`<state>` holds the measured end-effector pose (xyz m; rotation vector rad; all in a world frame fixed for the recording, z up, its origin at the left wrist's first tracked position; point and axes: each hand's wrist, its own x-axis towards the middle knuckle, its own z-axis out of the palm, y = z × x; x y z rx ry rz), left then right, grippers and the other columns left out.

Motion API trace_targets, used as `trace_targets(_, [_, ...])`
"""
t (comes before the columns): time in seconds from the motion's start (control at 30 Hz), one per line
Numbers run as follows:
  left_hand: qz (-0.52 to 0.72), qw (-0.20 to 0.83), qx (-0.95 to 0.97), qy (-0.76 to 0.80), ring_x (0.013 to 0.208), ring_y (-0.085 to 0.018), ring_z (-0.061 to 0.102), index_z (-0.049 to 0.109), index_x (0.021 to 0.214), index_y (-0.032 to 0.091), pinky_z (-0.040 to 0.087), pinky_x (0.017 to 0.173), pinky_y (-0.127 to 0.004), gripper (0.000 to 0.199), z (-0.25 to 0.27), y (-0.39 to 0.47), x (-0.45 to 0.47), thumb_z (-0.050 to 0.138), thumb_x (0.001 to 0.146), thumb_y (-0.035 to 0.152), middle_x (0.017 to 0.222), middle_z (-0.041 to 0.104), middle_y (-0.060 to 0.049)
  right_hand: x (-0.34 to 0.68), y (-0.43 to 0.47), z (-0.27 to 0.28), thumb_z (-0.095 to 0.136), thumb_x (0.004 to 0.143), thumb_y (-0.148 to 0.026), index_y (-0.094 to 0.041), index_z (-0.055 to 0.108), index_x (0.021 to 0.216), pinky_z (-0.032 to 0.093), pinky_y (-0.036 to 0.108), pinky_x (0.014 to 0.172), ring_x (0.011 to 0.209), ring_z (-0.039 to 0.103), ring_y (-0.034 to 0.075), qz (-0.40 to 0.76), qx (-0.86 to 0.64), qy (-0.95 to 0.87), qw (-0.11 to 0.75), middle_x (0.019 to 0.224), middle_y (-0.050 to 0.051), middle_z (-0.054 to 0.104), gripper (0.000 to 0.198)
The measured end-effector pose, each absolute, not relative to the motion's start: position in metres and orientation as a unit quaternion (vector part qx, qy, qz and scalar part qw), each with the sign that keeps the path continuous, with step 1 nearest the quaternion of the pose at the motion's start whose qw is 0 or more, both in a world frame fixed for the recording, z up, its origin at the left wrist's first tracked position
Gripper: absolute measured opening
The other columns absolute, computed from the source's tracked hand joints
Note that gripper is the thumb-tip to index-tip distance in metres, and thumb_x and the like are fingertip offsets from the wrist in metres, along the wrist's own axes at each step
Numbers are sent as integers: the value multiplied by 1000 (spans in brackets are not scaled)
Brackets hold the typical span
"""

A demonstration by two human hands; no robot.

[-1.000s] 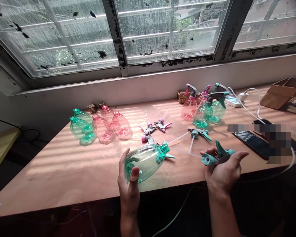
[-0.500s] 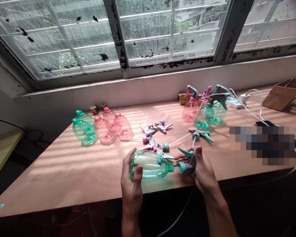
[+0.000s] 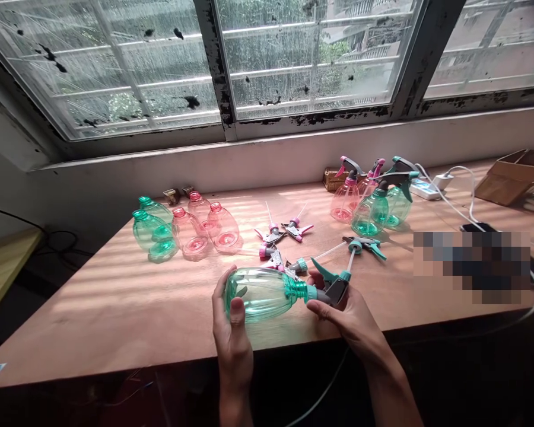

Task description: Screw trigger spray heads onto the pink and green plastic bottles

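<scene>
A clear green bottle (image 3: 262,295) lies sideways in my left hand (image 3: 234,335), its base against my palm and its neck pointing right. My right hand (image 3: 347,311) grips a green and grey trigger sprayer head (image 3: 336,284) by its lower part. The sprayer's collar meets the bottle's threaded neck; whether it is screwed on I cannot tell. Just beyond the bottle lie loose pink sprayer heads (image 3: 273,236) and green ones, one green sprayer head (image 3: 367,246) resting close behind my right hand with its tube near the held sprayer.
Open green bottles (image 3: 153,228) and pink bottles (image 3: 191,234) stand at the left. Complete spray bottles (image 3: 369,210) stand at the back right. Farther right are a power strip (image 3: 425,188), white cables, a cardboard box (image 3: 511,177) and a blurred patch. The table's front edge runs below my hands.
The sprayer head has come left onto the bottle's neck. My right hand has shifted its hold, with the thumb now low by the collar. The bottle has moved slightly left.
</scene>
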<state>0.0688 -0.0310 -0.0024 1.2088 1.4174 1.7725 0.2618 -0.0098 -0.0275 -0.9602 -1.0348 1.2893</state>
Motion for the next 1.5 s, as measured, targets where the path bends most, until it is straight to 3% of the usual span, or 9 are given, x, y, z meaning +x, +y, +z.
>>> trace_targets(0.13, [669,298,456,505,137,-26,54,58,141,24,40,112,-34,52,-2,-31,68,48,103,57,149,59,-8,263,-12,-27,87,80,-46,-19,79,112,50,24,58,61,63,14,549,-414,-466,557,80,3,75,43])
trace_targets(0.27, [662,315,450,509,133,-27,57,58,141,23,44,107,-35,53,-2,-32,68,47,102,59,148,60,-9,262,-16,-24,80,86,-51,-17,79,108,39,23,48,51,53,12,581,-377,-491,529,68,3,72,40])
trace_targets(0.4, [651,324,454,515,129,-26,59,59,139,23,45,105,-34,51,0,-33,69,50,101,56,146,62,-8,261,-21,-17,84,82,-45,-20,76,118,42,23,53,57,55,13,593,-367,-464,547,72,1,70,44])
trace_targets(0.57, [647,312,475,508,135,-26,56,60,138,23,44,110,-34,49,3,-35,70,53,100,52,148,61,-8,258,-21,-14,93,70,-37,-22,76,101,44,22,56,57,54,11,575,-407,-454,546,67,-5,65,38])
trace_targets(0.73, [643,315,469,517,133,-28,59,62,137,23,46,110,-36,49,4,-34,71,57,98,52,146,63,-8,256,-19,-17,88,75,-43,-21,72,96,53,27,60,59,65,16,534,-421,-475,558,65,-3,70,34])
trace_targets(0.93, [663,286,449,526,132,-27,58,64,135,21,44,110,-35,49,0,-33,70,55,99,52,144,65,-8,260,-15,-24,91,73,-36,-24,75,98,60,28,65,75,75,21,484,-419,-537,549,84,2,79,31])
trace_targets(1.3, [655,303,476,502,147,-31,48,62,144,23,32,125,-43,51,-5,-32,66,53,101,48,153,59,-8,260,-13,-28,90,75,-37,-25,78,101,63,28,68,79,77,22,428,-441,-576,539,89,2,80,30])
trace_targets(1.43, [654,251,500,509,153,-29,40,64,142,25,29,127,-41,46,-11,-30,61,53,101,41,160,51,-6,259,-14,-30,88,78,-39,-25,79,103,65,30,70,82,76,22,437,-444,-562,544,99,4,80,30])
trace_targets(1.5, [647,230,510,518,150,-28,42,65,140,26,31,125,-39,43,-13,-29,60,51,101,38,156,53,-6,259,-14,-32,88,79,-40,-26,78,104,65,29,70,84,76,22,457,-442,-548,543,102,4,80,31])
